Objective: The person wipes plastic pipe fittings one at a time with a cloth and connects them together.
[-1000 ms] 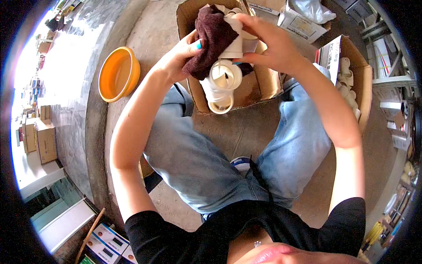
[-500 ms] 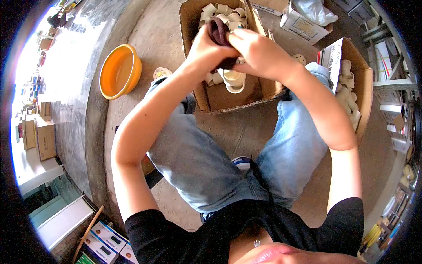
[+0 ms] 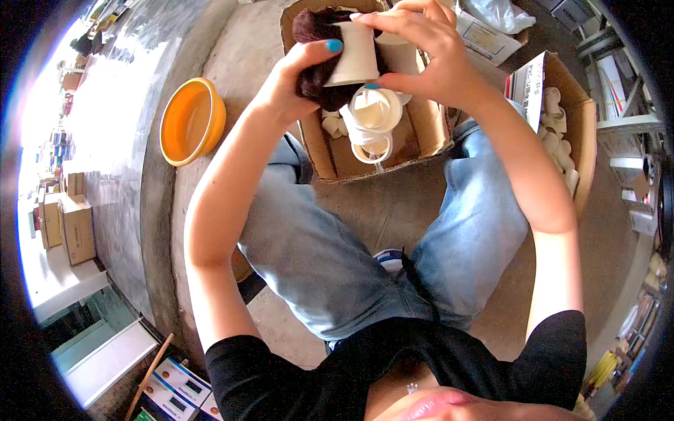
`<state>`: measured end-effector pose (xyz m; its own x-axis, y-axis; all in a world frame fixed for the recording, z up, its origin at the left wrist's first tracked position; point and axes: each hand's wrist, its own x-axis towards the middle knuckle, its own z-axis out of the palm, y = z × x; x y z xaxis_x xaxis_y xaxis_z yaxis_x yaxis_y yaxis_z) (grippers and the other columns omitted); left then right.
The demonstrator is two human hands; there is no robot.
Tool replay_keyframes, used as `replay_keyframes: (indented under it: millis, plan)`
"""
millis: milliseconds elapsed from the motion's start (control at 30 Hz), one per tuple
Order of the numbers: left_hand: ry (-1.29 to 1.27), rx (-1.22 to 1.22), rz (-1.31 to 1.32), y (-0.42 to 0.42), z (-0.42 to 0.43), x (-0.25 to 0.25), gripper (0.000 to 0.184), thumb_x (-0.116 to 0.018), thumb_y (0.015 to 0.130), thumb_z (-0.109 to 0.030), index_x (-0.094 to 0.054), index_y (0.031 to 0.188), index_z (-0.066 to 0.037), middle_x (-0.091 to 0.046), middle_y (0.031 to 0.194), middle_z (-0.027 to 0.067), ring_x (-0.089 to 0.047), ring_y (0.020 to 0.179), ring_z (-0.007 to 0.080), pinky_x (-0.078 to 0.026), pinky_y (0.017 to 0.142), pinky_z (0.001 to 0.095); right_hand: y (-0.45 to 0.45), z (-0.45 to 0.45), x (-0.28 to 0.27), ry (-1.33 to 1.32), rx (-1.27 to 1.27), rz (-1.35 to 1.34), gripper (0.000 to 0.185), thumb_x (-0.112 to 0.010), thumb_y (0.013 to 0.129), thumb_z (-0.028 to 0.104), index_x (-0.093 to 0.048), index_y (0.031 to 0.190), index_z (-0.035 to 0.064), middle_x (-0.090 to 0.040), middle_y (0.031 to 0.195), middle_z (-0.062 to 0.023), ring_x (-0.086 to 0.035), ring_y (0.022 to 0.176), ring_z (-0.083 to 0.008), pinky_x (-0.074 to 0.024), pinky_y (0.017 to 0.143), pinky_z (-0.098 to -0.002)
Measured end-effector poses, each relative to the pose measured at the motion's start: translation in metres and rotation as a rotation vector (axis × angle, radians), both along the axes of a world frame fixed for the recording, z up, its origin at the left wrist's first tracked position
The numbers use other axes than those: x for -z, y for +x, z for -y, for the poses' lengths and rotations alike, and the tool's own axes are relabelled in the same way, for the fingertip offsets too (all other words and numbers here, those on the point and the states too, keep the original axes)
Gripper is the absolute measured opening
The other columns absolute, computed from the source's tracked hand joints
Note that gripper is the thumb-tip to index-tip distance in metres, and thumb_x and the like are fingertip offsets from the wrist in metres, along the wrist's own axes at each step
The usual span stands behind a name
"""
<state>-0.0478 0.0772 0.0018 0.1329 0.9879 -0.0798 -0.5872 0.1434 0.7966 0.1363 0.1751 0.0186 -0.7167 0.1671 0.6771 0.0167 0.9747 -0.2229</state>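
Note:
Over the near cardboard box (image 3: 432,133), I hold a white plastic pipe fitting (image 3: 354,56) between both hands. My left hand (image 3: 291,81) is closed round a dark brown cloth (image 3: 316,28) and the fitting's left side, with the thumb pressed on the white wall. From the right, my right hand (image 3: 439,56) grips the fitting, fingertips at its top edge and thumb at its lower edge. Just below, round open pipe ends (image 3: 375,109) face me; whether they belong to the held piece I cannot tell. The hands partly hide more white fittings (image 3: 333,125) in the box.
On the right stands another cardboard box (image 3: 581,133) with white fittings. A yellow basin (image 3: 217,123) sits on the floor to the left. Behind is a white carton (image 3: 484,38) with a plastic bag; shelves (image 3: 625,126) line the right side.
Both hands have risen slightly and spread apart. The white fitting, earlier mostly covered by cloth and hands, now shows between them, with the cloth on its left.

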Motion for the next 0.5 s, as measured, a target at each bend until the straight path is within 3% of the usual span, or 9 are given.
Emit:
replay_keyframes:
  millis: [133,167,267,333,400,467,500]
  plan:
    - [-0.006,-0.013,-0.232,0.006,-0.01,0.009,0.039,-0.064,0.071,-0.014,-0.049,0.105,-0.001,-0.058,0.09,0.0086,-0.06,0.079,0.0173,-0.05,0.071,0.03,0.001,0.011,-0.007,0.178,0.121,0.239,0.062,-0.072,0.061,0.04,-0.054,0.111,0.0089,-0.055,0.106,-0.0049,-0.045,0.097,-0.0254,-0.027,0.089,-0.0429]
    - [-0.006,-0.023,-0.274,0.009,-0.013,0.01,0.04,-0.067,0.067,-0.007,-0.049,0.102,0.0,-0.058,0.087,0.0077,-0.059,0.075,0.0157,-0.05,0.068,0.0288,0.0,0.014,-0.004,0.238,0.073,0.18,0.057,-0.073,0.058,0.03,-0.054,0.106,0.005,-0.056,0.105,-0.0045,-0.047,0.1,-0.0196,-0.0324,0.089,-0.0367]
    - [0.0,-0.262,-0.765,0.021,-0.018,0.025,0.046,-0.071,0.06,-0.009,-0.047,0.097,0.004,-0.056,0.086,0.0092,-0.056,0.076,0.0151,-0.048,0.069,0.0273,-0.009,0.023,0.007,0.273,0.169,0.379,0.052,-0.073,0.054,0.036,-0.059,0.093,0.006,-0.057,0.096,-0.0023,-0.046,0.096,-0.0189,-0.0303,0.085,-0.0373]
    - [0.109,-0.456,-1.0,0.027,-0.024,0.044,0.056,-0.073,0.056,-0.014,-0.044,0.1,0.004,-0.055,0.091,0.0106,-0.054,0.084,0.0162,-0.047,0.071,0.0278,-0.012,0.027,0.014,0.316,0.189,0.346,0.045,-0.072,0.054,0.034,-0.059,0.088,0.0086,-0.057,0.091,-0.0022,-0.048,0.094,-0.0201,-0.0319,0.083,-0.0384]
    - [0.019,-0.411,-0.89,0.02,-0.025,0.047,0.049,-0.071,0.059,-0.012,-0.046,0.099,0.002,-0.056,0.089,0.0098,-0.055,0.081,0.0154,-0.047,0.069,0.0279,-0.017,0.024,0.02,0.289,0.205,0.238,0.039,-0.072,0.053,0.037,-0.059,0.08,0.0116,-0.059,0.088,-0.0019,-0.05,0.092,-0.0204,-0.0337,0.081,-0.0393]
    - [-0.041,-0.237,-0.437,0.017,-0.02,0.022,0.041,-0.067,0.062,-0.009,-0.049,0.098,-0.001,-0.057,0.087,0.009,-0.057,0.078,0.0155,-0.047,0.067,0.0288,-0.022,0.016,0.024,0.039,0.151,0.069,0.043,-0.071,0.054,0.036,-0.06,0.087,0.0122,-0.059,0.092,-0.0037,-0.05,0.094,-0.0211,-0.0339,0.081,-0.0394]
    - [-0.108,-0.213,-0.114,0.015,-0.021,0.023,0.034,-0.063,0.066,-0.009,-0.05,0.098,-0.003,-0.058,0.087,0.0091,-0.058,0.076,0.0167,-0.048,0.064,0.0297,-0.023,0.014,0.02,-0.033,0.111,0.029,0.05,-0.071,0.056,0.032,-0.057,0.1,0.0107,-0.057,0.099,-0.0041,-0.049,0.097,-0.0209,-0.0318,0.085,-0.0382]
